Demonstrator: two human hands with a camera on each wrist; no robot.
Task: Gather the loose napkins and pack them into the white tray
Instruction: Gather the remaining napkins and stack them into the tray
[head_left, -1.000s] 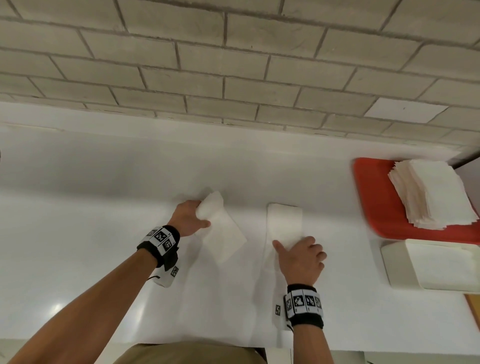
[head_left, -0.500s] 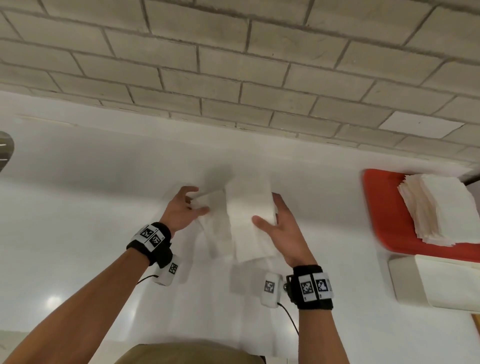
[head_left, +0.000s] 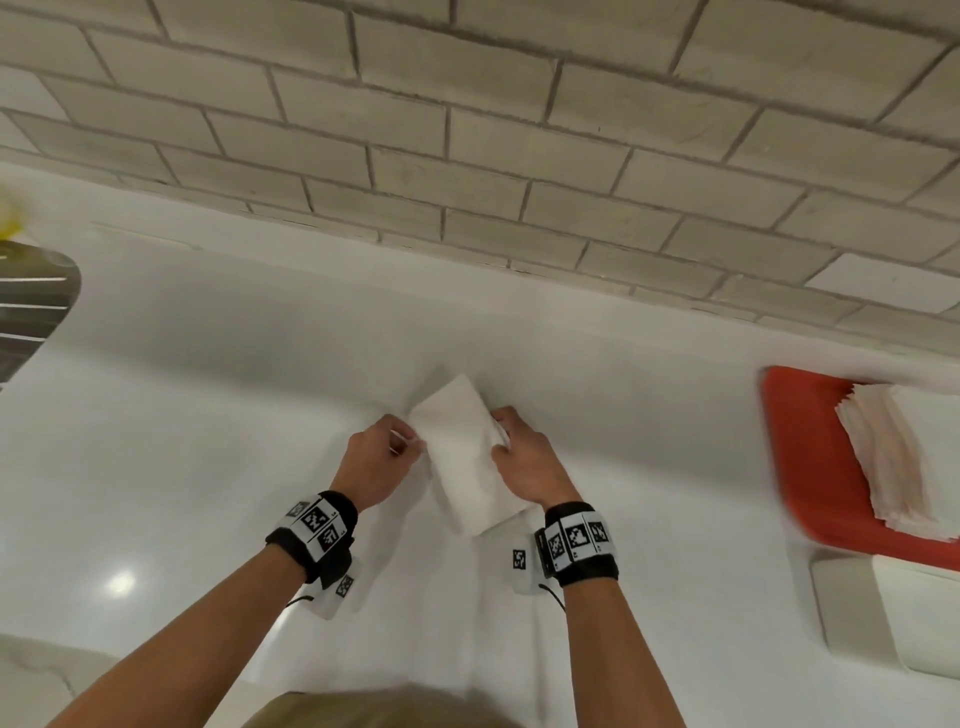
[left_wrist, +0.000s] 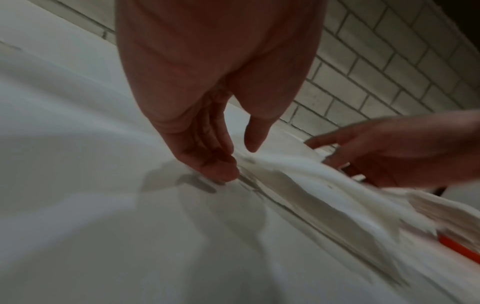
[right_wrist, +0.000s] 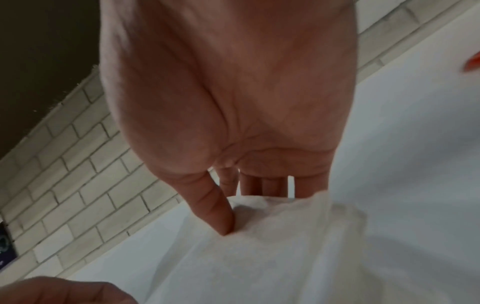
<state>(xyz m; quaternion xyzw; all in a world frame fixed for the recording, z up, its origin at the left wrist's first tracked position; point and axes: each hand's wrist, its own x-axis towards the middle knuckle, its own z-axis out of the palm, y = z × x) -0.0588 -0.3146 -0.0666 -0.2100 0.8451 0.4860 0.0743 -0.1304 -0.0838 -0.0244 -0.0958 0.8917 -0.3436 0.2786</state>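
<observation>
While the napkins (head_left: 467, 457) are squared into one bundle above the white bench (head_left: 208, 415), the gathering step appears to be in hand. The bundle is pinched by the right hand (head_left: 524, 462), thumb on top and fingers beneath, and its other edge is steadied by the left hand (head_left: 376, 460) with fairly straight fingers. Next, a carry to the white tray (head_left: 852, 613) at the right seems called for. The paper is soft, thin, faintly embossed and rectangular; the tray looks rigid, with rounded corners
</observation>
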